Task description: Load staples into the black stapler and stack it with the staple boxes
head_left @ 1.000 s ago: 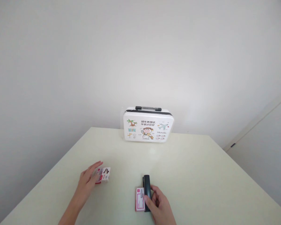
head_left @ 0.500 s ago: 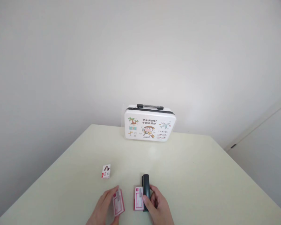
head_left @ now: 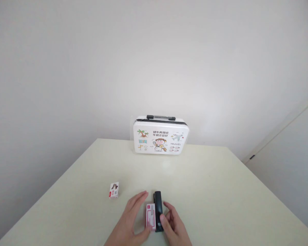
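Having carried one pink box across from the small box (head_left: pixel 114 190) left standing apart, the left hand (head_left: pixel 132 218) pressed it against the pink box (head_left: pixel 150 216) beside the black stapler (head_left: pixel 158 209), which the right hand (head_left: pixel 173 225) gripped on the table (head_left: pixel 220 205).

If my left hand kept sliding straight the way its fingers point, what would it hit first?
Probably nothing soon. The left hand points up and slightly right, past the pink box and black stapler. Bare table follows, then likely the white case, though depth is unclear.

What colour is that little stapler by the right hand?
The stapler is black, seen best in the head view, lying beside a pink-and-white box.
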`<act>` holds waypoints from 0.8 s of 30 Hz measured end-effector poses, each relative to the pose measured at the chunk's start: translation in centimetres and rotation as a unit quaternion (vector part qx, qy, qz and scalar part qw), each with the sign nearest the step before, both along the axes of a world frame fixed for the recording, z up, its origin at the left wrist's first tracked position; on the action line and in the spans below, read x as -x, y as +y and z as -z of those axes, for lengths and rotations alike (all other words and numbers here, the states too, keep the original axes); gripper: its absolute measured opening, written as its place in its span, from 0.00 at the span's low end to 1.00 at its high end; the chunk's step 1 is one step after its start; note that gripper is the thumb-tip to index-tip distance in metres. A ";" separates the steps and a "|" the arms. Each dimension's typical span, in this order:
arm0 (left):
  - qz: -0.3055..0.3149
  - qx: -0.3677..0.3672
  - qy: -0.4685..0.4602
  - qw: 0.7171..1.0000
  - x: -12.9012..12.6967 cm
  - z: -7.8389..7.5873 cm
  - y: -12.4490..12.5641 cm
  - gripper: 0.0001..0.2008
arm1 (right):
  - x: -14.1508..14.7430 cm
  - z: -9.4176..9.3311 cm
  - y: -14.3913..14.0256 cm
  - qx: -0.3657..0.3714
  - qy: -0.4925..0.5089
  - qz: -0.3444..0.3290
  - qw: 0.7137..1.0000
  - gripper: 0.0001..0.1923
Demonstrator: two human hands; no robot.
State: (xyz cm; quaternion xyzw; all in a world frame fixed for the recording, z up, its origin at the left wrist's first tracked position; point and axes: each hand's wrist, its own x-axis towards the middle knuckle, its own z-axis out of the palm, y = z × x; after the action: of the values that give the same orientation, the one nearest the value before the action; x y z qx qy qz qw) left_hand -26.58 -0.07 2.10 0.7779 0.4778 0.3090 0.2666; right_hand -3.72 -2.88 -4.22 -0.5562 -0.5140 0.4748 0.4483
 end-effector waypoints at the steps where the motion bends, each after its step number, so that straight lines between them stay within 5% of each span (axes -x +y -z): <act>1: -0.061 0.002 -0.008 0.998 1.3 -0.1 0.4 0.30 | -0.3 0.3 -0.3 0.007 -0.008 0.004 1.000 0.39; 4: -0.330 0.048 -0.016 0.943 6.2 -0.1 2.2 0.21 | -1.1 0.5 -0.9 0.040 -0.051 -0.018 0.998 0.47; 6: -0.396 0.104 -0.013 0.912 8.8 0.1 3.7 0.24 | -1.1 0.1 -1.0 0.055 -0.090 -0.051 0.993 0.50; 9: -0.343 0.139 -0.017 0.929 9.5 0.5 5.5 0.22 | -0.3 -0.8 -0.6 0.039 -0.162 -0.049 0.985 0.50; 13: -0.249 0.162 -0.044 0.954 4.7 1.0 6.4 0.19 | 1.1 -1.2 -0.1 0.026 -0.243 -0.038 0.969 0.49; 18: -0.154 0.185 -0.095 0.966 -1.6 1.5 5.3 0.18 | 1.5 -0.7 0.0 0.026 -0.260 -0.024 0.965 0.50; 24: -0.133 0.194 -0.116 0.965 -2.3 2.3 2.9 0.22 | 1.4 -2.2 0.3 0.020 -0.266 -0.068 0.961 0.50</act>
State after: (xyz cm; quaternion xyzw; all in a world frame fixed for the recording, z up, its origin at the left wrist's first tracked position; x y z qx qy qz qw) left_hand -24.27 2.80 -0.17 0.5994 0.5937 0.3310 0.4227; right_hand -5.12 -2.60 -2.02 -0.6351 -0.6417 0.3494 0.2507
